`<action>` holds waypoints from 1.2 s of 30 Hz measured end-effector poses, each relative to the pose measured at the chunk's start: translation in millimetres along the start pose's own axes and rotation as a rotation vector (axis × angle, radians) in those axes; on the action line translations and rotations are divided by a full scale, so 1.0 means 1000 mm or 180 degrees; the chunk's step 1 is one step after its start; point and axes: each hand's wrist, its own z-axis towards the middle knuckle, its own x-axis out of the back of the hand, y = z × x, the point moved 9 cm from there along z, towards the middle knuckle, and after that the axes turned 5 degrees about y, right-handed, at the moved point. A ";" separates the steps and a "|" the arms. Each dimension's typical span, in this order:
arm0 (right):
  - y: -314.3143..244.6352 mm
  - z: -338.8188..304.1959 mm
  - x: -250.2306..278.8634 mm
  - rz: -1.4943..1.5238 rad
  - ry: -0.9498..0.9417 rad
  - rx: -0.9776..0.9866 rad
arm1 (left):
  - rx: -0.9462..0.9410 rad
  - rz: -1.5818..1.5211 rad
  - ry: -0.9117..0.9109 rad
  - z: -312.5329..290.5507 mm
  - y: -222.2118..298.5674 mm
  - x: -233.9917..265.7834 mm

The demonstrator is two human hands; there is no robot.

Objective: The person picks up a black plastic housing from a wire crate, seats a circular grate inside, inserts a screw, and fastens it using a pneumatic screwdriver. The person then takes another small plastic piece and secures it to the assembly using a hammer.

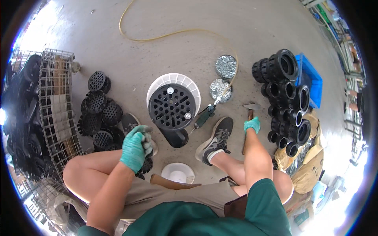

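My right hand (252, 124) grips the hammer (251, 114); picking it up seems my step, needing a firm lift. My left hand (137, 144) curls (contents, can't tell). The disc (172, 108) covers the basket's (153, 85) near edge.

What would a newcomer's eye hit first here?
Probably the black perforated disc at centre, overlapping a round white basket. Then likely the piled black fittings at right, by a blue crate. The gloved right hand at the hammer, left of those fittings, also stands out.
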 end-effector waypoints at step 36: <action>-0.433 -0.359 0.297 -0.2635 -0.1075 0.4288 | -0.0824 0.2363 0.0157 0.034 -0.038 -0.059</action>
